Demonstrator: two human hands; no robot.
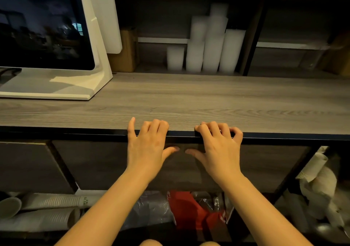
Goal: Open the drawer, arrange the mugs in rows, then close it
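Note:
The dark drawer front (pixel 94 162) sits shut under the black edge of the grey wooden counter (pixel 189 98). My left hand (pixel 146 147) and my right hand (pixel 217 151) are side by side at the drawer's top edge. The fingers of both curl over that edge, with their tips hidden, and both thumbs rest on the front panel. My left little finger sticks out straight over the counter. No mugs are visible; the inside of the drawer is hidden.
A white point-of-sale screen (pixel 43 28) stands on the counter at left. Stacks of white cups (pixel 212 47) and a cardboard box (pixel 126 50) fill the back shelf. Below the drawer lie paper cup sleeves (pixel 47 208), a red bag (pixel 189 209) and more cups (pixel 318 179).

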